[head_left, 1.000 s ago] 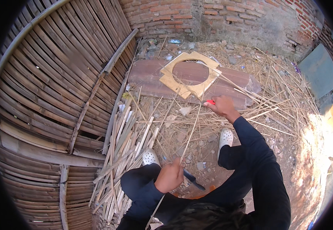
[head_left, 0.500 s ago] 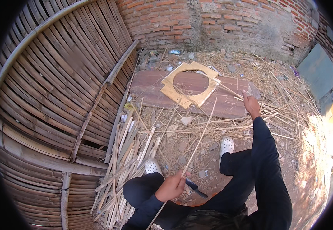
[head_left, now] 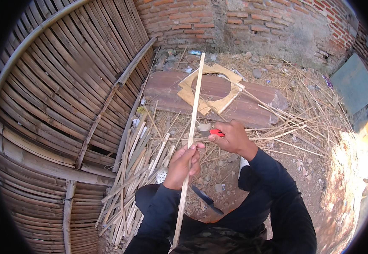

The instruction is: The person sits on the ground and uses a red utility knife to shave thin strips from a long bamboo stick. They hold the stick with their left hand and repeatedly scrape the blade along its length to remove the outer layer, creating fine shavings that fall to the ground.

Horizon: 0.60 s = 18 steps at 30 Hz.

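A long pale bamboo strip (head_left: 197,95) runs from near my lap up past the wooden frame. My left hand (head_left: 183,165) is closed around it in the lower middle of the view. Just right of the strip, my right hand (head_left: 234,137) grips a red-handled knife (head_left: 216,133). Part of its handle is hidden in the fingers, and its grey blade points toward the strip; whether they touch I cannot tell. On the ground between my legs lies a long, narrow black object (head_left: 207,200) with a textured end.
A yellowish wooden frame (head_left: 185,94) with a round opening lies on a brown board (head_left: 162,91). Split bamboo strips (head_left: 126,186) are piled at left, beside a bamboo slat wall (head_left: 48,97). Loose shavings (head_left: 306,122) litter the right. A brick wall (head_left: 179,21) stands behind.
My right hand has come back from the far right to beside my left hand, where the red-handled knife now shows. My left hand has risen; the strip in it looks wider and more upright.
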### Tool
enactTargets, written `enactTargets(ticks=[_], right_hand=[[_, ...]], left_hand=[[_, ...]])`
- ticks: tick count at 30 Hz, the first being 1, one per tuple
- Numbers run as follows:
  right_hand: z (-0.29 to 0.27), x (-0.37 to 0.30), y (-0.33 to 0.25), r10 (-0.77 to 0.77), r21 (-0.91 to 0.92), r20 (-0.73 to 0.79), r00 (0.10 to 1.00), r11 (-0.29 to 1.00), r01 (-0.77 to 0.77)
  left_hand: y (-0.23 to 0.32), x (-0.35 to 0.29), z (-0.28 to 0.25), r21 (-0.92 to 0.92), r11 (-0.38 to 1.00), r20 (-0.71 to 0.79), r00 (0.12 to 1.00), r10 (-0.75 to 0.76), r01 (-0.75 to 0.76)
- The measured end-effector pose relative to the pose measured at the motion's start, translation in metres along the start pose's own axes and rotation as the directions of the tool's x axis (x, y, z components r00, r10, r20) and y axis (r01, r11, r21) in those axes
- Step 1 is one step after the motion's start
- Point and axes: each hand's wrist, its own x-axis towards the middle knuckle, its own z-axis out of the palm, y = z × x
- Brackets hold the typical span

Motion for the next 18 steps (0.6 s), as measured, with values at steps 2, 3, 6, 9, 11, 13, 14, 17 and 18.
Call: enactTargets(ticks=[2, 3, 6, 9, 11, 13, 14, 17, 18], right_hand=[[0.002, 0.005, -0.004, -0.036, -0.005, -0.030, 0.999, 0.999, 0.036], [0.002, 0.005, -0.002, -0.036, -0.030, -0.023, 0.999, 0.999, 0.035], [0.008, 0.007, 0.007, -0.035, -0.098, -0.002, 0.999, 0.995, 0.035], [0.014, 0.006, 0.007, -0.042, -0.139, 0.032, 0.999, 0.989, 0.046], [0.016, 0.004, 0.003, -0.051, -0.146, 0.066, 0.996, 0.987, 0.060], [0.020, 0.004, 0.005, -0.084, -0.166, 0.069, 0.994, 0.982, 0.094], [0.021, 0.004, 0.007, -0.101, -0.176, 0.071, 0.992, 0.978, 0.112], [0.023, 0.012, 0.014, -0.193, -0.270, 0.040, 0.980, 0.943, 0.196], [0.024, 0.014, 0.016, -0.194, -0.267, 0.035, 0.980, 0.944, 0.197]], left_hand=[[0.002, 0.008, 0.009, -0.028, 0.999, -0.007, 1.000, 0.025, -0.025], [0.001, 0.011, 0.012, -0.043, 0.998, -0.009, 0.999, 0.037, -0.037], [-0.009, 0.012, 0.012, -0.023, 0.999, 0.024, 0.998, 0.050, -0.049], [-0.017, 0.013, -0.003, 0.117, 0.993, 0.030, 0.999, 0.022, -0.025], [-0.020, 0.009, -0.003, 0.174, 0.985, 0.000, 1.000, 0.015, -0.015], [-0.022, 0.006, -0.004, 0.222, 0.975, -0.009, 1.000, 0.019, -0.017], [-0.029, 0.007, -0.007, 0.303, 0.950, -0.020, 0.996, 0.089, -0.079], [-0.042, 0.008, -0.013, 0.529, 0.826, -0.035, 0.967, 0.252, -0.196], [-0.036, 0.007, -0.010, 0.598, 0.776, -0.035, 0.961, 0.276, -0.201]])
